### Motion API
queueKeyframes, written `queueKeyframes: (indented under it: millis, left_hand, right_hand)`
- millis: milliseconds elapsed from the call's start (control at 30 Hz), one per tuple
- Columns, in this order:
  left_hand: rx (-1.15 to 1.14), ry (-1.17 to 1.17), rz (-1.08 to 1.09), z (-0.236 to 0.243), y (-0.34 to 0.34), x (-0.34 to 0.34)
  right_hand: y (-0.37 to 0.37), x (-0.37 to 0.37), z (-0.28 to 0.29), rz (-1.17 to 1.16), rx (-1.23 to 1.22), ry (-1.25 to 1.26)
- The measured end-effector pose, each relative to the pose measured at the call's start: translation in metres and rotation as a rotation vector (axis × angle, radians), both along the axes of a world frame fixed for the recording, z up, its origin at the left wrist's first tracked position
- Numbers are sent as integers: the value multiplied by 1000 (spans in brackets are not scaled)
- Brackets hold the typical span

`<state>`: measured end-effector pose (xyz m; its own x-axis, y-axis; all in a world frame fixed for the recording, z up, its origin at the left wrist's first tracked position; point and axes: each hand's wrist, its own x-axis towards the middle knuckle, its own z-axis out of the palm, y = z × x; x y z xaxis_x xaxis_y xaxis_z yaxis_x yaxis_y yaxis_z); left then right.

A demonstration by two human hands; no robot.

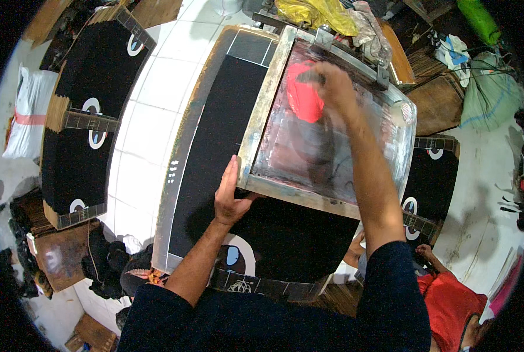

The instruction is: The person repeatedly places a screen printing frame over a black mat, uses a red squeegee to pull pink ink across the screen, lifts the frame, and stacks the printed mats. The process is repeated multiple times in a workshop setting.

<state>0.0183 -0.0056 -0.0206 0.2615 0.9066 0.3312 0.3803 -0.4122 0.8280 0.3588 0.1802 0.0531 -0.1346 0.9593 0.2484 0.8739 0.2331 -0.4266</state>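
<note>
A wooden-framed printing screen point(256, 141) lies tilted over a black printed sheet point(291, 234) with an eye design and pale border lines. My left hand point(232, 190) grips the screen's lower-left corner, fingers extended along the outer edge. My right hand point(332, 88), blurred by motion, is closed around a dark tool point(312, 78) at the red ink patch point(300, 102) in the screen's upper part; the tool's shape is unclear. Metal clamps point(323, 39) sit along the frame's top edge.
Stacked black printed sheets point(77, 164) line the left and right point(432, 176) sides, beside white tiled flooring point(150, 100). Yellow cloth point(314, 14), sacks point(485, 88) and boards point(435, 105) lie at the back. A co-worker in red point(450, 299) is low at the right.
</note>
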Motion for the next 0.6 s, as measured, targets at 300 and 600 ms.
queueKeyframes:
  millis: [300,600]
  left_hand:
    - [12,107,76,1,-4,2]
    - [-100,-49,92,57,-5,7]
  right_hand:
    - [-127,-35,-13,-223,306,-159]
    - [-230,-106,30,-511,414,96]
